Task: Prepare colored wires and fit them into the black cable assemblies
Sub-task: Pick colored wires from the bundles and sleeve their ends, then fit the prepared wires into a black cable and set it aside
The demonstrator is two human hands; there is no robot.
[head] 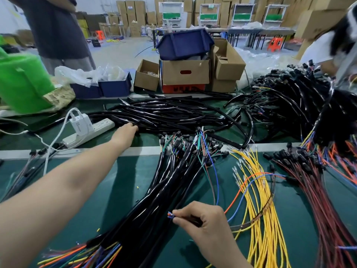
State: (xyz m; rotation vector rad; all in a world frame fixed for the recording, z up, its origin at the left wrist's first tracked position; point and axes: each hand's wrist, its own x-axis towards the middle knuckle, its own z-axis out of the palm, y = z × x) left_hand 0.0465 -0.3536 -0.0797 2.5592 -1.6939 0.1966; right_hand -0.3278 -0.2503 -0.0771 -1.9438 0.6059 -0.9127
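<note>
Reaching across the bench [123,182] toward its far edge, the left hand [125,133] has its fingertips at the near end of the pile of black tubes [164,115], just beside the power strip [90,130]. Whether the fingers have closed on a tube or only touch it I cannot tell, since the back of the hand hides them. The right hand [204,221], close to the near edge, pinches a thin bunch of coloured wires [171,215] between thumb and forefinger. Their orange and blue tips poke out to the left just past the fingertips, and the rest trails off to the right over the yellow wires [258,209]. Between the two hands the thick bundle of black cable assemblies [173,180] runs from the near left corner toward the middle (loose coloured tails fan out at its near end). The step in hand looks like pairing: a prepared set of wires is held ready while a tube is fetched. The next move likely calls for lifting one tube free of the tangle without dragging its neighbours, bringing its open end to the wire tips, and keeping those tips level and tight so they enter together.
</note>
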